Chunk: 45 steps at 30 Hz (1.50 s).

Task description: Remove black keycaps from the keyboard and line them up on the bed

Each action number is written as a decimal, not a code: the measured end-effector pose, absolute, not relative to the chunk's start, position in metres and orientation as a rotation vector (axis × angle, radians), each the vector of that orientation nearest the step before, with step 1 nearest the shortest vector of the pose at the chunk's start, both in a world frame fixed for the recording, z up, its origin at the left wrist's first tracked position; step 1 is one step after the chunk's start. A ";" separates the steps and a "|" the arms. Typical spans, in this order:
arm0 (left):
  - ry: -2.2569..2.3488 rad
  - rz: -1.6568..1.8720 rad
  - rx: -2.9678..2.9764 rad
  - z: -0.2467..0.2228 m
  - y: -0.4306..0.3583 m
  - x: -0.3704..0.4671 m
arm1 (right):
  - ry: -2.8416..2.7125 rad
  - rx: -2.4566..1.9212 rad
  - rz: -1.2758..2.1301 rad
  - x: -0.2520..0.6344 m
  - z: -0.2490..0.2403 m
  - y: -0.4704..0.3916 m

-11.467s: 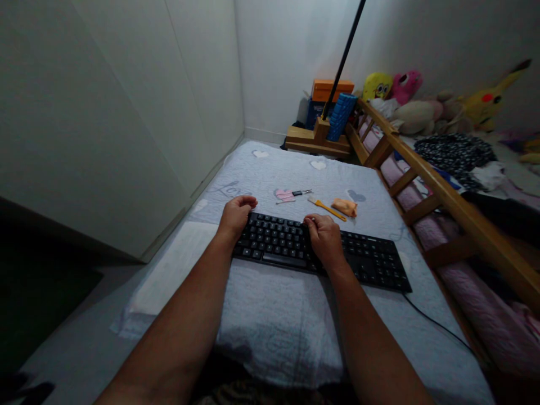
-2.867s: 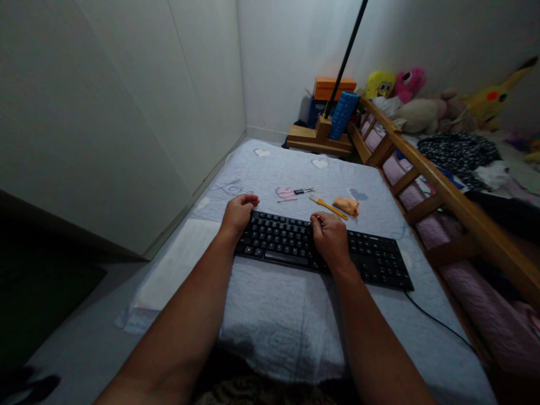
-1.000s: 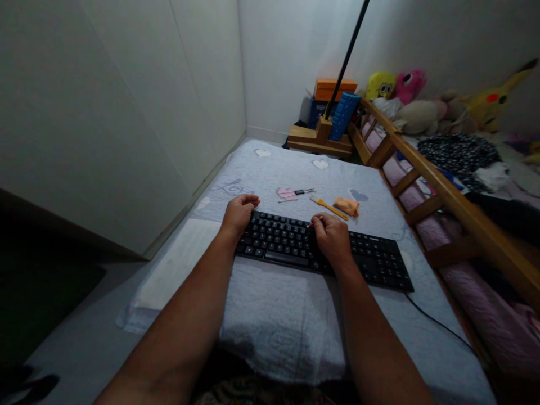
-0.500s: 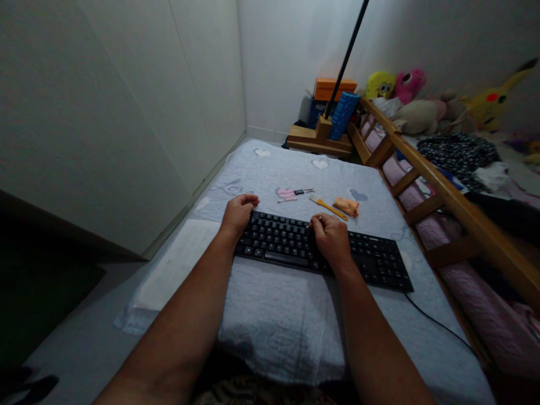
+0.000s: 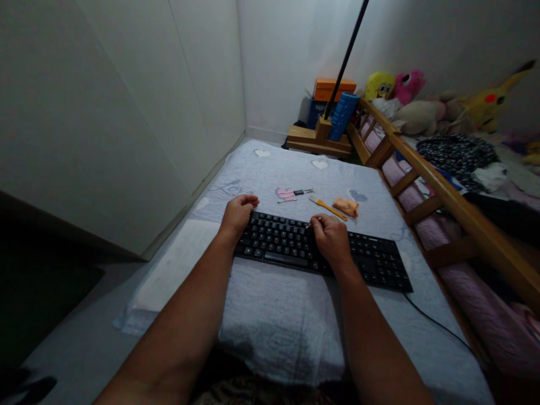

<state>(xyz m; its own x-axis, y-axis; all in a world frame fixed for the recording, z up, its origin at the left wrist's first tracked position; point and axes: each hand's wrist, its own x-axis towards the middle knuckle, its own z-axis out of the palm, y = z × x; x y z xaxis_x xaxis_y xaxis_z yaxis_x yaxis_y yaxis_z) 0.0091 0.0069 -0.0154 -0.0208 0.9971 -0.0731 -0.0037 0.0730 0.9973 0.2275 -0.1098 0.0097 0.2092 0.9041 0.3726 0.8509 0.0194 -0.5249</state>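
The right hand (image 5: 331, 239), just right of the frame's centre, is closed in a pinch on a thin stick (image 5: 309, 226); only a small pale tip shows, too little to say what the stick is. That hand sits over the middle of the black keyboard (image 5: 276, 239), hiding some keys. The left hand (image 5: 237, 216), left of centre, curls around the keyboard's upper left corner, its fingertips past the far edge; how firmly it grips, I cannot tell.

The keyboard lies across the middle of the frame, slanting down towards the right, on a pale blue quilt (image 5: 270, 304). Its black cable (image 5: 439, 323) runs off to the lower right. Beyond the keyboard, above the frame's centre, a slim tool with a dark handle (image 5: 298, 192) lies near a thin white stick (image 5: 287, 201). To their right are a yellow brush (image 5: 333, 210) and, just beside it, a crumpled orange cloth (image 5: 346, 207). A white sheet (image 5: 177, 264) is spread at left, partly behind the left forearm.

A wooden rail (image 5: 447, 208) crosses the right side, with plush toys (image 5: 408, 85) in the upper right. An orange box (image 5: 333, 88) and a blue roller (image 5: 343, 116) stand at upper centre.
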 end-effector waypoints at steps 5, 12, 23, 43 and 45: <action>1.244 1.173 1.147 -0.015 0.007 0.009 | -1.620 -1.830 0.122 0.231 0.011 -0.110; 1.247 1.160 1.155 -0.017 0.008 0.009 | -1.611 -1.820 0.115 0.232 0.011 -0.111; 1.259 1.161 1.128 -0.012 0.004 0.010 | -1.638 -1.791 0.133 0.225 0.011 -0.111; 1.250 1.158 1.132 -0.014 0.005 0.009 | -1.655 -1.751 0.151 0.225 0.006 -0.108; 1.257 1.148 1.126 -0.013 0.005 0.009 | -1.650 -1.749 0.157 0.226 0.005 -0.107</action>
